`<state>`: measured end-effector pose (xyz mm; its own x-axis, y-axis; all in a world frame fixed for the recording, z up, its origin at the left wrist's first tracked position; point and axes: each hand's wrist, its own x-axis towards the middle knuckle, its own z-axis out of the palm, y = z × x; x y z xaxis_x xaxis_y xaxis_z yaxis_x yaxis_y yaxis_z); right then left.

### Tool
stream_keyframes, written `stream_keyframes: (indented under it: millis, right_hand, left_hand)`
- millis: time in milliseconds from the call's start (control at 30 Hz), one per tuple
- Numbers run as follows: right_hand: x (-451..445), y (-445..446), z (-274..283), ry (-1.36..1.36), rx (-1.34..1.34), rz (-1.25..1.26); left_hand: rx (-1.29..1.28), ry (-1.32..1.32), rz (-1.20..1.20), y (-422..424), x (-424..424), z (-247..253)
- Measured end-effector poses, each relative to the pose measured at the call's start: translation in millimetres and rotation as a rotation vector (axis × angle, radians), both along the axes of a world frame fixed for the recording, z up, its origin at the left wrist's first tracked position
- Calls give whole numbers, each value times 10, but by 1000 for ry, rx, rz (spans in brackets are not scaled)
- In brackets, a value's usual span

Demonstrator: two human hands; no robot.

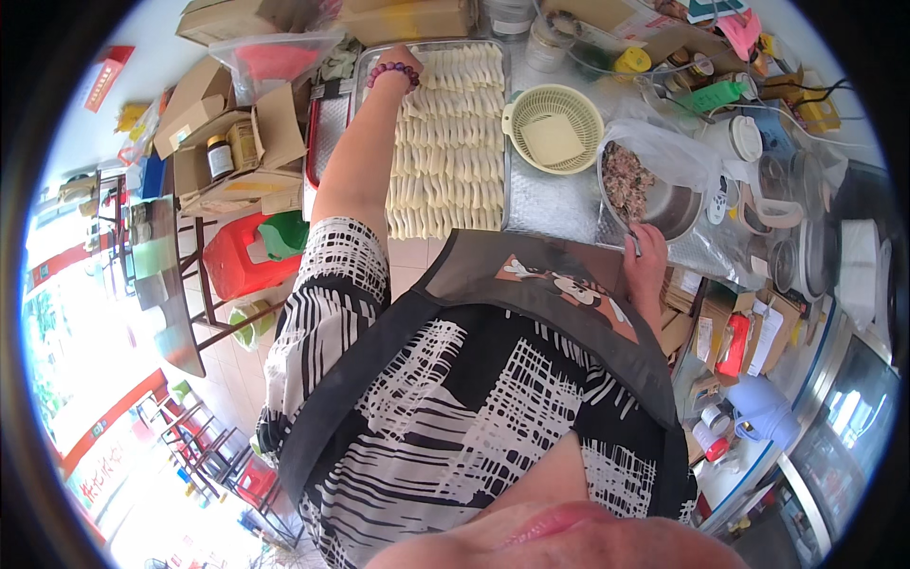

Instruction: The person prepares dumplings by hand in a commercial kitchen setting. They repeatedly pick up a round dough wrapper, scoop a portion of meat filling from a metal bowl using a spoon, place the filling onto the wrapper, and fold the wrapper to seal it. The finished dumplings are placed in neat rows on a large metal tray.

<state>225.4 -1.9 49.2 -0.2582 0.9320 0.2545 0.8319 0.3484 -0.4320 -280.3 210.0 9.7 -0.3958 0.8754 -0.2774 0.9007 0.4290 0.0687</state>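
My left hand (402, 57) reaches over the back left corner of a metal tray (507, 142) of folded dumplings (444, 153) set in several rows. A beaded bracelet (393, 69) circles that wrist. The fingers are mostly hidden, so whether they hold anything is unclear. Low on the right, my right hand (647, 249) grips a thin utensil (635, 242) at the near rim of a steel bowl (684, 213). Minced filling (627, 181) lies along the bowl's left side. Between tray and bowl stands a pale yellow-green plastic basket (586, 107) with square dumpling wrappers (552, 139) inside.
A clear plastic bag (654, 153) drapes over the bowl's far side. Jars, bottles and a white lidded cup (743, 139) crowd the right. Open cardboard boxes (234, 156) stand left of the tray. Closer in on the left is a red plastic container (231, 256).
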Motion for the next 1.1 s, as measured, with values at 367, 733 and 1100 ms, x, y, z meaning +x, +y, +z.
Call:
stream_keyframes:
  millis: [367,733,1100]
  right_hand:
    - [20,-35,-35,-4,30,-33]
    - [21,1,-79,46,48,-8]
    - [22,-8,-70,71,104,10]
  left_hand:
    - [458,-119,-180,-141,510,98]
    - [127,-375,-961,-649,2327,-25]
    - [31,-225,-856,-656,2536,-146]
